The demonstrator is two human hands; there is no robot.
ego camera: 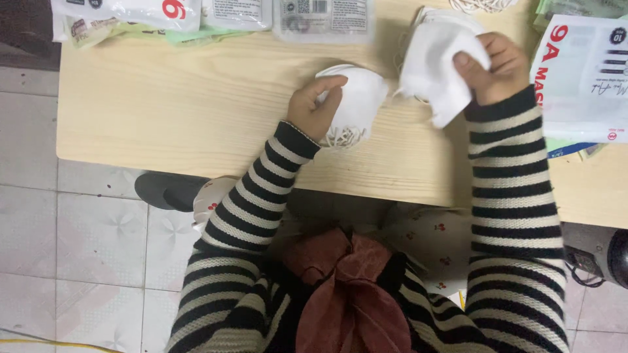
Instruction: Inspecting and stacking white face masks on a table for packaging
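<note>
My left hand point(315, 106) rests on a white folded face mask point(361, 99) lying on the light wooden table point(163, 111), fingers curled over its near edge; white ear loops bunch beneath it. My right hand point(492, 65) grips a stack of white face masks point(435, 59) lifted slightly above the table, thumb pressed on top. Both arms wear black-and-white striped sleeves.
Clear plastic packets point(324, 18) and white printed packages point(131, 12) line the table's far edge. A white printed mask pouch point(582, 78) lies at the right. Loose white ear loops point(481, 5) sit at the top. Below the table are tiled floor and a dark slipper point(163, 189).
</note>
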